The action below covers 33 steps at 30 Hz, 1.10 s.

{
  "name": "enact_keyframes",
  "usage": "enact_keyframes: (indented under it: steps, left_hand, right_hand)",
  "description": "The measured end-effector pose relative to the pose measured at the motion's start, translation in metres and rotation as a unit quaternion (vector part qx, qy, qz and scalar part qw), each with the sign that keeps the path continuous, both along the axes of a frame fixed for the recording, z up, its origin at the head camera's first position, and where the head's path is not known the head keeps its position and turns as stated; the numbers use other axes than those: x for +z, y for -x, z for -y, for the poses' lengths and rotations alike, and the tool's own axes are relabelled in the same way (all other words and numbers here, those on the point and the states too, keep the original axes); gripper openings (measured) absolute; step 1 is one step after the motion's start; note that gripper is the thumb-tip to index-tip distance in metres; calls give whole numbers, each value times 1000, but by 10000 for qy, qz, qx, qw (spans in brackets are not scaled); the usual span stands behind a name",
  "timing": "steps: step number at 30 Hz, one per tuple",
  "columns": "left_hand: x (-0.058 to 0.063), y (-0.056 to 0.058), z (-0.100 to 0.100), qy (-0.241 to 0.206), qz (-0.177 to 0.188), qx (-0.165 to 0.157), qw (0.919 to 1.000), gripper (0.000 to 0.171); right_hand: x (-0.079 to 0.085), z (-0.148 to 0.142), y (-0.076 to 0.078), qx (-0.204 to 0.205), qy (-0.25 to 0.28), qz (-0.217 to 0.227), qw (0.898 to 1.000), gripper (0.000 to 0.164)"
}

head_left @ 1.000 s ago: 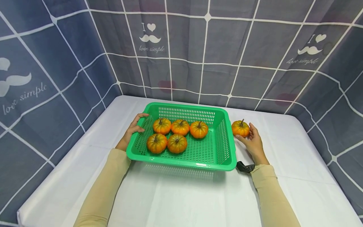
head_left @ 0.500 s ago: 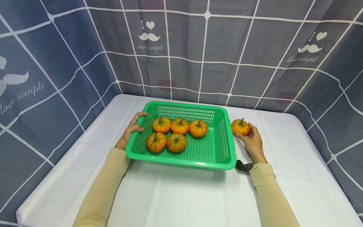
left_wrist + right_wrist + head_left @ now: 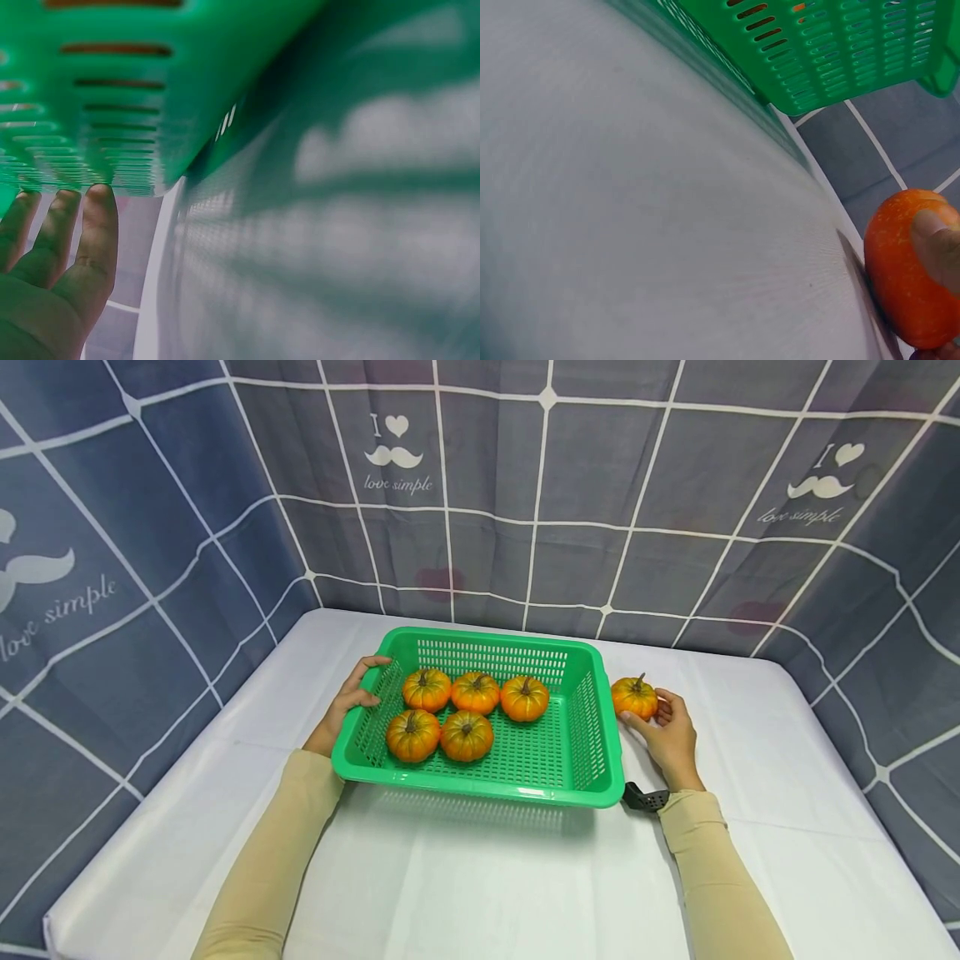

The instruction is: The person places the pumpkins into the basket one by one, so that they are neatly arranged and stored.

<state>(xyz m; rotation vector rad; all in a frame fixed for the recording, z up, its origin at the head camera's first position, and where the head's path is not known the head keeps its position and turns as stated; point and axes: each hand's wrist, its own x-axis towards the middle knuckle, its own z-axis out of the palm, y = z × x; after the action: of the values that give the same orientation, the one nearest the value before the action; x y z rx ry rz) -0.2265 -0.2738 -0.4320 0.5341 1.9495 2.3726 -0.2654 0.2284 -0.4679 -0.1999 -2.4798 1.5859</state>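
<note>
A green plastic basket with slotted walls holds several small orange pumpkins, grouped toward its left and middle. At the basket's left end, my left hand grips the rim, its thumb and a finger showing over the edge. Fingertips of that hand touch the slotted wall from outside in the left wrist view. Just beyond the basket's right side, my right hand holds another pumpkin between thumb and fingers, stem upward. Its thumb lies against the orange skin in the right wrist view.
White cloth covers the table. A grey checked curtain hangs behind and along both sides. A black device sits at the right wrist, close to the basket's near right corner.
The head view has shifted very slightly. Both hands, the basket and the pumpkins keep practically the same places.
</note>
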Motion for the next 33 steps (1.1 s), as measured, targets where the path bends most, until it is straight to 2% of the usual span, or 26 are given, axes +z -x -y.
enact_keyframes:
  steps: [5, 11, 17, 22, 33]
  left_hand:
    - [2, 0, 0, 124, 60, 23, 9999, 63]
    - [1, -1, 0, -5, 44, -31, 10000, 64]
    - [1, -2, -1, -69, 11, -32, 10000, 65]
    - [1, -1, -1, -70, -9, -32, 10000, 65]
    - [-2, 2, 0, -2, -66, -48, 10000, 67]
  right_hand:
    - [0, 0, -2, -82, 248, -41, 9997, 78]
    - [-1, 1, -3, -246, 617, -287, 9974, 73]
    - [-3, 3, -1, -296, 1298, -877, 9872, 68]
    - [1, 4, -1, -189, 1737, -1333, 9756, 71]
    - [17, 4, -2, -81, 2165, -1677, 9617, 72]
